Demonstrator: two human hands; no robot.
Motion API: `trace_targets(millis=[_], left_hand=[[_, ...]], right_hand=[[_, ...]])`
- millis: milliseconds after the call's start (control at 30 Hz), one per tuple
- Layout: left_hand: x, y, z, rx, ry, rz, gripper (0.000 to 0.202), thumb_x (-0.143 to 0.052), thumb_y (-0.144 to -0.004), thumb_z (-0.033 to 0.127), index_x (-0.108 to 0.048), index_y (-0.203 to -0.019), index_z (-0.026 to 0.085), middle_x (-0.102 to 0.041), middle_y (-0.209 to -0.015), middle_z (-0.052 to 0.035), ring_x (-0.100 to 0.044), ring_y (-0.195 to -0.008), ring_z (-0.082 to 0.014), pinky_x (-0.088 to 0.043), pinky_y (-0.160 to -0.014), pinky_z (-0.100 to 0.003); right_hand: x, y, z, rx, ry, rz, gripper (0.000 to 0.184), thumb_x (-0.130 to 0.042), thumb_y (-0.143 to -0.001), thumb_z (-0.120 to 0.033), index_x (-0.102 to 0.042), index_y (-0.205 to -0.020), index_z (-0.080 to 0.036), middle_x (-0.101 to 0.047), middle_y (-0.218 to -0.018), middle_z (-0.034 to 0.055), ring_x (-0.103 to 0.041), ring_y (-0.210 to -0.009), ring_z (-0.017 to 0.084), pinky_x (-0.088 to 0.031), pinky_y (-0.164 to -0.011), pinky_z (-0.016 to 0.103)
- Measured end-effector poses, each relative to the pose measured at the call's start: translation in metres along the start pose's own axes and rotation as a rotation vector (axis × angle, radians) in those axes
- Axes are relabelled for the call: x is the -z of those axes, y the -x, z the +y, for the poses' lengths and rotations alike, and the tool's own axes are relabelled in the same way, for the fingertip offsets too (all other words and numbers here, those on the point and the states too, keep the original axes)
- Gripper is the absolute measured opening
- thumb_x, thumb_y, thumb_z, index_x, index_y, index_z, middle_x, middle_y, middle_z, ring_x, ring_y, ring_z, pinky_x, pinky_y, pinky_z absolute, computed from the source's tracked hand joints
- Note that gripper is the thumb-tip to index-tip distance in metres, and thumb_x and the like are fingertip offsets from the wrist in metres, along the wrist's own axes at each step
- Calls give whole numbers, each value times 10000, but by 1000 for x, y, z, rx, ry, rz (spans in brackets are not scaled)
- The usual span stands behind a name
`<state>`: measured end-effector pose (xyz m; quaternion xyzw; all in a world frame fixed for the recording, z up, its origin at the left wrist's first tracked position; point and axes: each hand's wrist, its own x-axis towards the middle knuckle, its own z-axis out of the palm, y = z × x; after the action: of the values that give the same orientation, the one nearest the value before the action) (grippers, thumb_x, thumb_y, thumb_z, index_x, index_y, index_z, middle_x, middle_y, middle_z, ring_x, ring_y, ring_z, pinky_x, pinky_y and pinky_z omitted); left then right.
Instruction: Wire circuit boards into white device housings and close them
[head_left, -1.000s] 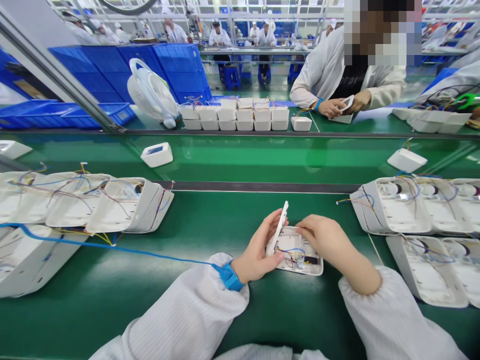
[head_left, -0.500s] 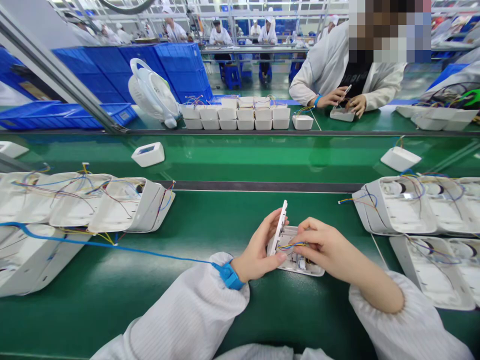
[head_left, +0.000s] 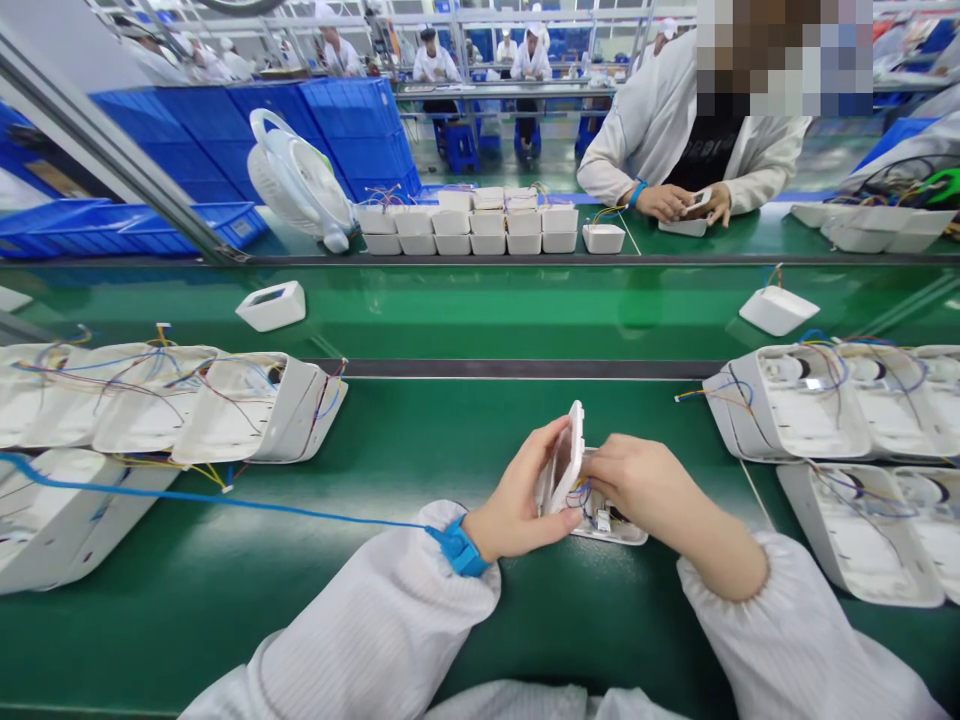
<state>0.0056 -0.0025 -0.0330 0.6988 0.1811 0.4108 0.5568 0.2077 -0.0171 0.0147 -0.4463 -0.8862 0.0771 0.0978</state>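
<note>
My left hand (head_left: 521, 490) is closed around a white plastic cover (head_left: 568, 470), holding it tilted up on edge. Under and behind the cover a shallow white housing (head_left: 637, 535) lies on the green bench, with small electronic parts inside. Coloured wires (head_left: 581, 490) run between cover and housing. My right hand (head_left: 634, 485) reaches into the housing, its fingers pinched together at the wires; the cover partly hides the fingertips. A blue wrist strap (head_left: 457, 547) with a blue cord sits on my left wrist.
White housings with wires stand in rows at left (head_left: 247, 410) and right (head_left: 817, 410). Beyond them runs a green conveyor (head_left: 480, 310) carrying white units (head_left: 271, 306). Across it, a co-worker's hands (head_left: 667, 203) handle a similar unit near stacked white boxes (head_left: 450, 230) and a fan (head_left: 300, 180).
The cover has turned and shifted slightly right in my left hand. My right fingers have moved up and left, behind the cover's edge. Units on the conveyor have slid left.
</note>
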Motion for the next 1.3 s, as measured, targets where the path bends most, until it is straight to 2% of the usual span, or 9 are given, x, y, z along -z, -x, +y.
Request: trace_targets(millis=[167, 300, 433, 567, 667, 867, 933, 1133, 1300], left_hand=[[-1, -2, 0, -57, -184, -26, 923, -710, -777, 311, -179, -1528, 230, -357, -1483, -175, -393, -1351, -368, -318, -1130, -545], [-2, -6, 4, -137, -358, 1, 941, -733, -731, 304, -223, -1520, 243, -382, -1436, -155, -409, -1317, -351, -351, -1110, -539], [3, -10, 6, -196, -508, -112, 955, -717, -674, 225, -261, -1512, 253, -371, -1443, -148, -416, -1324, -336, -389, -1095, -501], [8, -14, 9, -175, -677, -280, 917, -747, -678, 299, -327, -1492, 260, -392, -1438, -157, -436, -1306, -333, -380, -1094, -489], [8, -15, 12, -120, -747, -345, 955, -803, -661, 423, -349, -1485, 257, -421, -1432, -163, -445, -1290, -331, -374, -1091, -484], [5, -11, 13, -65, -811, -358, 937, -794, -666, 551, -388, -1460, 264, -413, -1463, -170, -428, -1307, -361, -359, -1084, -522], [1, -10, 13, -44, -816, -333, 936, -775, -679, 576, -375, -1462, 256, -406, -1466, -175, -419, -1314, -368, -349, -1092, -545], [-15, -3, 14, 52, -891, -235, 1172, -822, -573, 594, -268, -1490, 119, -358, -1446, -262, -281, -1389, -452, -287, -1117, -636], [-20, 0, 14, 30, -915, -141, 978, -800, -633, 451, -349, -1441, 133, -491, -1312, -198, -487, -1203, -358, -415, -1050, -533]], right_hand=[[-2, -2, -1, -78, 100, 72, 181, -600, -885, -124, -734, -800, -210, -663, -1040, 84, -532, -916, 239, -396, -707, 340], [-6, -2, -2, -152, 118, -10, 167, -598, -850, -96, -716, -841, -214, -667, -922, 78, -541, -810, 217, -381, -668, 331], [-10, -6, 0, -218, 73, -80, 110, -655, -775, -122, -698, -844, -196, -682, -869, 86, -574, -809, 232, -423, -696, 328], [-2, -5, 16, -332, -300, -153, 145, -655, -758, -160, -725, -880, -200, -725, -942, 76, -649, -855, 237, -496, -726, 310], [9, 2, 35, -274, -672, -176, 197, -576, -840, -246, -748, -934, -223, -733, -1050, 42, -686, -887, 213, -531, -752, 301], [3, 1, 40, -564, -1187, 205, 297, -674, -811, -432, -736, -991, -205, -741, -1024, 81, -692, -956, 229, -531, -877, 380], [-6, -6, 28, -589, -1238, 221, 344, -689, -804, -462, -721, -1033, -208, -730, -1072, 92, -688, -982, 232, -532, -889, 390], [-16, -14, 7, -576, -1181, 351, 336, -711, -786, -476, -710, -987, -207, -728, -1028, 83, -686, -951, 238, -549, -836, 375], [-16, -12, 6, -590, -990, 489, 386, -641, -824, -526, -689, -1041, -211, -706, -1107, 100, -663, -1023, 258, -542, -841, 383]])
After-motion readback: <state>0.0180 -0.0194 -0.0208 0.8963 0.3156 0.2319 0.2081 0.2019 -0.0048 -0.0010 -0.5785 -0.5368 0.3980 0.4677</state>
